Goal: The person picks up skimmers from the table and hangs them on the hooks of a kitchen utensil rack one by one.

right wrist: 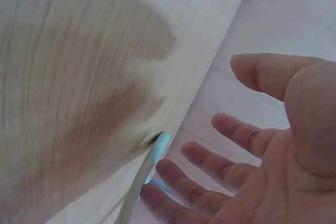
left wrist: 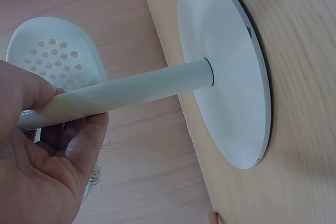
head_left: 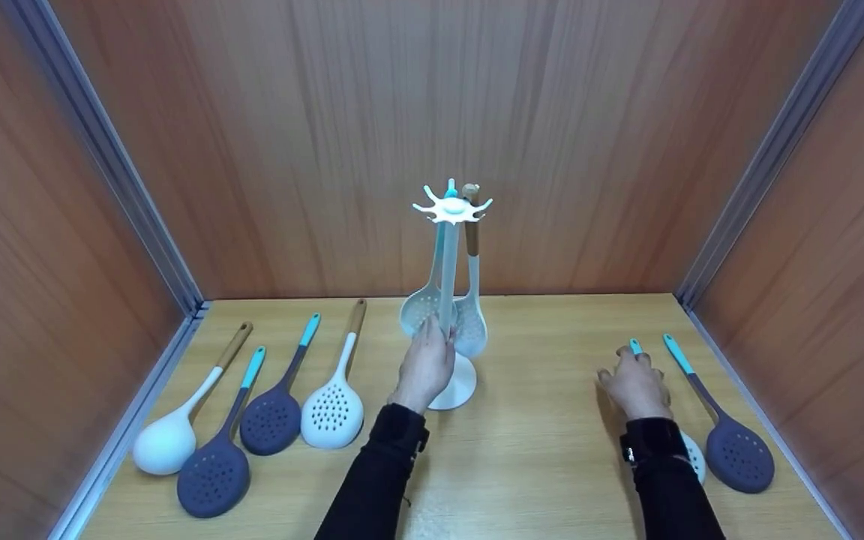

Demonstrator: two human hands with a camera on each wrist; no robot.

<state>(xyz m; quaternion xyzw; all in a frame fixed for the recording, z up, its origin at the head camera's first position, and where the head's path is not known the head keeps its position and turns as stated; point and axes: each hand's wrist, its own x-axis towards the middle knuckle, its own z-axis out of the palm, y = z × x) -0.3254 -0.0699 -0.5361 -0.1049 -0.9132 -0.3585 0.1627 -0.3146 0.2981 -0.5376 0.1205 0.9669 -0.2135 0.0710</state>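
Note:
My left hand (head_left: 426, 364) grips the pole (left wrist: 152, 88) of a white utensil stand (head_left: 453, 210), its fingers and thumb around it above the round base. From the stand's hooks hang a white slotted utensil with a turquoise handle (head_left: 421, 304) and a white slotted spoon with a wooden handle (head_left: 471, 322). At the right, my right hand (head_left: 634, 384) hovers with fingers spread over a white skimmer (head_left: 694, 456), mostly hidden under the hand and sleeve. Its turquoise handle (right wrist: 157, 150) shows near the fingertips; whether they touch it I cannot tell.
Right of that hand lies a dark skimmer (head_left: 739, 454) with a turquoise handle. At the left lie a white ladle (head_left: 166, 444), two dark slotted turners (head_left: 213, 476) and a white skimmer (head_left: 332, 412). Wooden panels (head_left: 327, 135) enclose the table (head_left: 529, 465) at back and sides.

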